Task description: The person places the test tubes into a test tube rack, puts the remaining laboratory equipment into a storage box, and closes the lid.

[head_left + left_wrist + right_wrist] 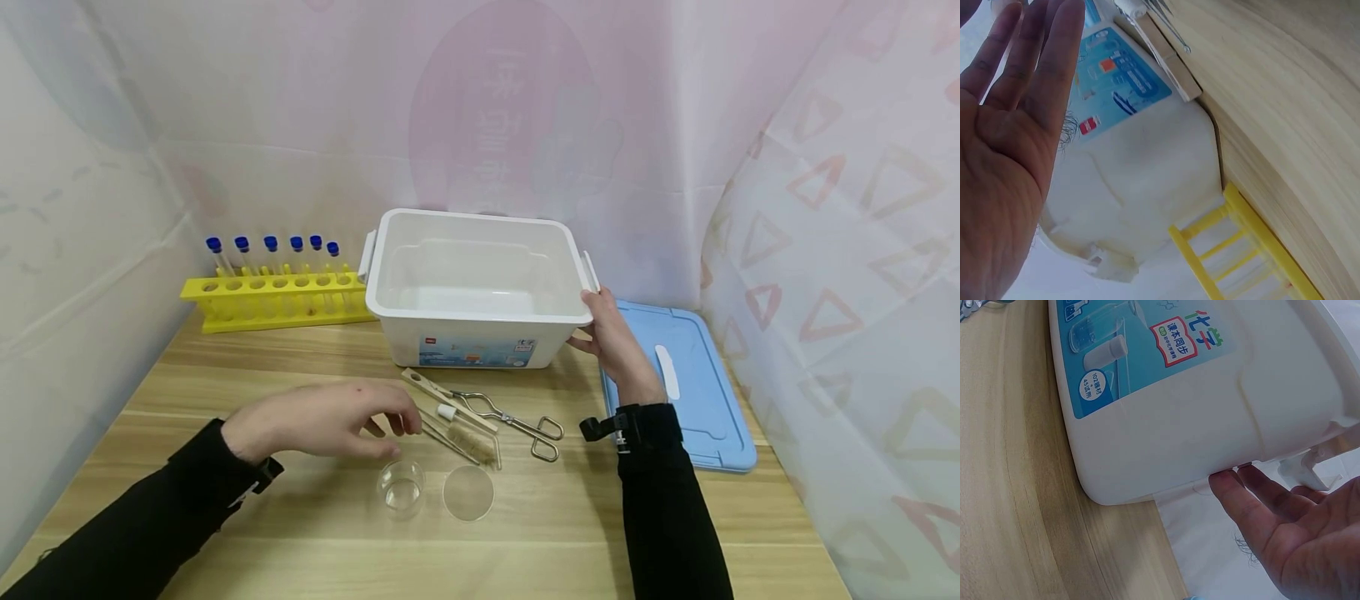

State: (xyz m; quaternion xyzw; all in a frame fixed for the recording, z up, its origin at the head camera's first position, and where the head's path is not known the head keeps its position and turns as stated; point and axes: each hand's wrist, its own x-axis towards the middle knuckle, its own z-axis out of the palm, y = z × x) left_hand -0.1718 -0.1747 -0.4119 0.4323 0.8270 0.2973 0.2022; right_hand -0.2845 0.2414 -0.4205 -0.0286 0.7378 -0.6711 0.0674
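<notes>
A white plastic storage box point(480, 312) stands upright at the back of the table with a blue label on its front. My right hand point(618, 346) grips its right rim by the handle, fingertips against the side wall under the rim point(1241, 487). Over the table in front of the box hovers my left hand point(330, 419), fingers loosely bent, holding nothing. Just below its fingers stand a small clear beaker point(401, 487) and a round glass dish point(468, 493). Beside its fingertips lie a wooden test tube clamp point(427, 387), a bristle brush point(472, 442) and metal crucible tongs point(510, 419).
Left of the box is a yellow test tube rack point(285, 319), holding several blue-capped tubes. A blue lid point(705, 383) with a white handle lies flat on the right, partly under my right forearm. Printed cloth curtains point(300, 183) enclose the table's back and sides.
</notes>
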